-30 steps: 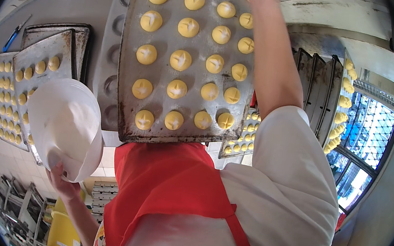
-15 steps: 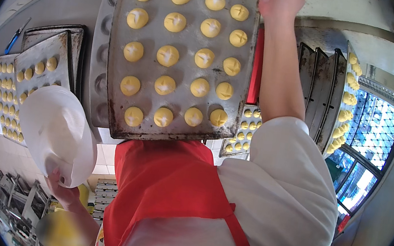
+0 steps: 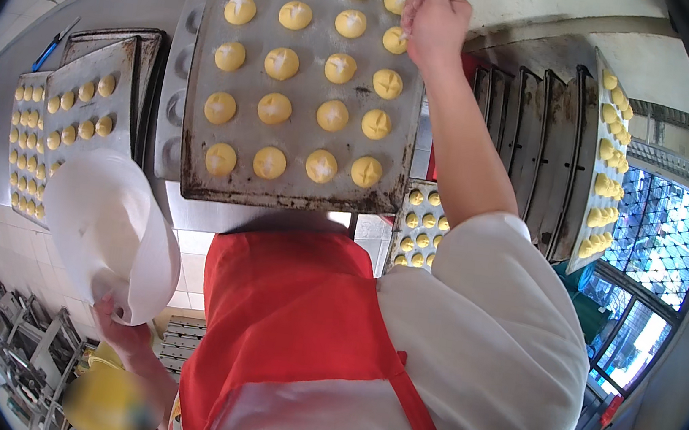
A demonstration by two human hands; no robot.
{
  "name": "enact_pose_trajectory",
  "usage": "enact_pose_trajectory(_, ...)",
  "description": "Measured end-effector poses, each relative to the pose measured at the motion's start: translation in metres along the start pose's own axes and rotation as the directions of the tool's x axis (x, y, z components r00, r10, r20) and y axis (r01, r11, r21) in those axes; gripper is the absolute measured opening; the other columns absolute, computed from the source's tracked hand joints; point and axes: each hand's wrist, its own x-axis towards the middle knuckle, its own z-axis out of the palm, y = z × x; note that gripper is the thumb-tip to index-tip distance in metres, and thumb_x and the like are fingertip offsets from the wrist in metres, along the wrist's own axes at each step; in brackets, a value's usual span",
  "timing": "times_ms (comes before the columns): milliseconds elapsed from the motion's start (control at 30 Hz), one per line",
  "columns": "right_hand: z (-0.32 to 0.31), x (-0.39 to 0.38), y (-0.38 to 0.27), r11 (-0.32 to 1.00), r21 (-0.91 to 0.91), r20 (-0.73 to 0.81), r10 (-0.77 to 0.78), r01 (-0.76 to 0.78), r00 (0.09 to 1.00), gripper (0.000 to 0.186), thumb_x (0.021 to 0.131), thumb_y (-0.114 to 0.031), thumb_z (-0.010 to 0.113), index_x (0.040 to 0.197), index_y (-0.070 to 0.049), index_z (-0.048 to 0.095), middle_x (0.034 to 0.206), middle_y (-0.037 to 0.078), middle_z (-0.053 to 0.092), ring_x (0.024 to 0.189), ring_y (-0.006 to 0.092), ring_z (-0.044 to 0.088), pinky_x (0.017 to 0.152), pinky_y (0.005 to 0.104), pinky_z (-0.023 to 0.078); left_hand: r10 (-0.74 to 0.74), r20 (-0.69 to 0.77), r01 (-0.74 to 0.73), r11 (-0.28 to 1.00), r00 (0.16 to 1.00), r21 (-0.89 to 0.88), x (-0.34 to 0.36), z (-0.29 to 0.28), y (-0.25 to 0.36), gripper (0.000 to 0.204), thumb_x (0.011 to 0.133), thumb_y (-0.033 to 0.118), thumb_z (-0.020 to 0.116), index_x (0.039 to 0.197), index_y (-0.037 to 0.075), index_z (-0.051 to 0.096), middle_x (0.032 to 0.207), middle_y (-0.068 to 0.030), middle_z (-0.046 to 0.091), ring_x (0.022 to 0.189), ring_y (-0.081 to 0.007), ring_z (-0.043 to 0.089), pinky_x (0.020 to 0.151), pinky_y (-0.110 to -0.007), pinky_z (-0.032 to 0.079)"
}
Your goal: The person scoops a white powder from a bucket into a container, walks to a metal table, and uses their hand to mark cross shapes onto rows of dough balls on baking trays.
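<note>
My left hand grips a white plastic container holding pale powder or granules, low at the left. My right hand hovers at the upper right of a large, stained metal tray, fingertips pinched above a yellow dough ball; what they hold is too small to name. Rows of scored dough balls cover this tray, many with white sprinkling on top, such as one near the lower edge. The tray lies on a dimpled metal pan.
More dough trays stand at the left, below right and upright-looking at the far right. Dark trays line a rack. A blue-handled tool lies on the metal counter. A yellow container is below.
My right hand has come from the tray's far end to the dough balls on its right side, fingers now pinched. The big tray appears higher in view; the container stays in my left hand.
</note>
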Motion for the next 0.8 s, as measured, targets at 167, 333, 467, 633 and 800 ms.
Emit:
enact_pose_trajectory(167, 0.005, -0.039, -0.024, 0.989, 0.145, 0.127, -0.010, -0.009, 0.992, 0.030, 0.093, -0.016, 0.054, 0.064, -0.009, 0.049, 0.055, 0.000, 0.046, 0.044, 0.0109, 0.038, 0.040, 0.0282, 0.028, 0.046, 0.046, -0.049, 0.997, 0.998, 0.067, -0.031, -0.006, -0.008, 0.054, 0.082, 0.019, 0.061, 0.130, 0.000, 0.048, 0.119, -0.0156, 0.055, 0.109, -0.0317, 0.058, 0.092, -0.044, 0.051)
enact_pose_trajectory(333, 0.050, -0.195, -0.074, 0.951, -0.185, 0.747, -0.027, 0.247, 0.664, 0.013, 0.091, -0.014, 0.063, 0.092, -0.003, 0.070, 0.079, 0.004, 0.068, 0.075, 0.0166, 0.065, 0.067, 0.0328, 0.052, 0.076, 0.149, -0.105, 0.975, 0.986, 0.194, -0.049, 0.003, -0.015, 0.057, 0.085, 0.012, 0.060, 0.137, -0.003, 0.043, 0.127, -0.0172, 0.053, 0.114, -0.0281, 0.056, 0.096, -0.042, 0.048)
enact_pose_trajectory(467, 0.107, -0.278, -0.041, 0.618, -0.018, 0.985, 0.148, 0.786, -0.094, 0.022, 0.082, -0.022, 0.068, 0.098, -0.010, 0.073, 0.097, 0.010, 0.069, 0.092, 0.0293, 0.066, 0.078, 0.0445, 0.053, 0.101, 0.368, -0.211, 0.939, 0.924, 0.272, -0.051, 0.003, -0.037, 0.060, 0.089, 0.014, 0.060, 0.140, -0.008, 0.039, 0.133, -0.0193, 0.051, 0.119, -0.0284, 0.054, 0.100, -0.041, 0.046)
enact_pose_trajectory(633, 0.120, -0.345, -0.006, 0.400, -0.055, 0.846, 0.505, 0.915, -0.170, 0.044, 0.073, -0.026, 0.074, 0.113, -0.010, 0.074, 0.107, 0.013, 0.072, 0.101, 0.0346, 0.067, 0.085, 0.0483, 0.054, 0.084, 0.499, -0.235, 0.940, 0.862, 0.249, -0.043, 0.000, -0.064, 0.064, 0.086, 0.018, 0.061, 0.141, -0.008, 0.041, 0.137, -0.0220, 0.049, 0.122, -0.0304, 0.053, 0.101, -0.043, 0.046)
enact_pose_trajectory(800, 0.086, -0.379, 0.020, 0.464, -0.195, 0.797, 0.589, 0.864, -0.136, 0.042, 0.072, -0.024, 0.073, 0.111, -0.010, 0.075, 0.097, 0.016, 0.074, 0.092, 0.0332, 0.070, 0.078, 0.0467, 0.054, -0.055, 0.641, -0.239, 0.901, 0.765, 0.363, -0.048, -0.007, -0.084, 0.064, 0.083, 0.023, 0.062, 0.137, -0.007, 0.045, 0.127, -0.0213, 0.057, 0.108, -0.0306, 0.062, 0.086, -0.040, 0.053)
